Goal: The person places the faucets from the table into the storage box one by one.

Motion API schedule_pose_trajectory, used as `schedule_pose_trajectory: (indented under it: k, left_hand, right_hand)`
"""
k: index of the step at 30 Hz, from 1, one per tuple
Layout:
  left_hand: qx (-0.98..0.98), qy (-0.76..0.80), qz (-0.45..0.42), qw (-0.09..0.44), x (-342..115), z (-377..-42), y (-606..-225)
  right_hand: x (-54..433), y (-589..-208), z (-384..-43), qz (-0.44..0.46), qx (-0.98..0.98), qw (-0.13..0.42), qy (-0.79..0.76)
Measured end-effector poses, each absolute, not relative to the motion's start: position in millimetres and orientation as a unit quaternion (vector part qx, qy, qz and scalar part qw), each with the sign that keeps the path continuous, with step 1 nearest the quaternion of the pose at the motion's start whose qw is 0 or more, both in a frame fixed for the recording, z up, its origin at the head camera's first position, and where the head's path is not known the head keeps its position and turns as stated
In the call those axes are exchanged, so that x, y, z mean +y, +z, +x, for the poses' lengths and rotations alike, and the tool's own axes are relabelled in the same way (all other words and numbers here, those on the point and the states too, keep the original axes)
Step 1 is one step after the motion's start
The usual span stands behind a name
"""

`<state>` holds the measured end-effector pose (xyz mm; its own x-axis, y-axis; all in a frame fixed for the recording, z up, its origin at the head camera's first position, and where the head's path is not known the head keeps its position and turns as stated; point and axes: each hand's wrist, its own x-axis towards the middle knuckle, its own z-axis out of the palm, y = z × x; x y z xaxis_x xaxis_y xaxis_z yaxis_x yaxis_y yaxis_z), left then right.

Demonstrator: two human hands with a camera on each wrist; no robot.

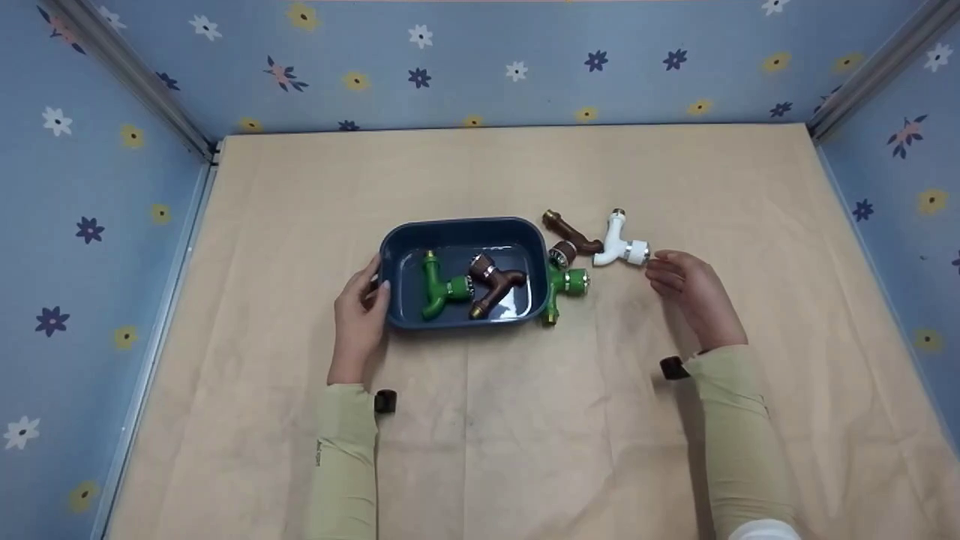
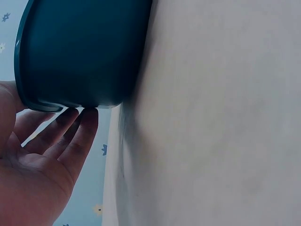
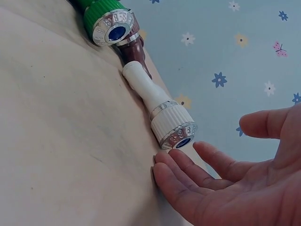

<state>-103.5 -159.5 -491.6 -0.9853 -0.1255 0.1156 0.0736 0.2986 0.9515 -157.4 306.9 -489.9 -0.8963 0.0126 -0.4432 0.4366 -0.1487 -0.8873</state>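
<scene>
My left hand (image 1: pixel 360 315) holds the left end of a dark blue plastic basin (image 1: pixel 465 325), thumb at the rim and fingertips against the outer wall (image 2: pixel 84 56). Inside the basin lie a green tap (image 1: pixel 433 289) and a brown tap (image 1: pixel 496 285). On the right, a white tap (image 1: pixel 613 244) lies on the cloth. My right hand (image 1: pixel 694 296) is beside its ribbed knob (image 3: pixel 171 122), fingers loosely extended and thumb apart, nothing gripped. Another brown tap (image 1: pixel 574 232) touches the white one, and a second green tap (image 1: pixel 562 283) lies against the basin's right end.
A beige cloth (image 1: pixel 480 420) covers the table. Blue flowered panels (image 1: pixel 480 67) rise at the back and both sides, with metal posts (image 1: pixel 142 75) at the corners. Dark wrist cameras (image 1: pixel 385 401) sit at both sleeves.
</scene>
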Motion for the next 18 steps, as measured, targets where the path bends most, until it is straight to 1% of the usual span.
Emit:
schedule_pose_trajectory:
  k: [14,18]
  left_hand:
    - [-0.795,-0.599,0.006,0.098,-161,-104,-494]
    - [-0.792,-0.601,0.005,0.101,-167,-111,-515]
  right_hand:
    - [304,-489,-172,0.197,0.650,0.147,-0.719]
    - [304,-488,-175,0.193,0.648,0.151,-0.721]
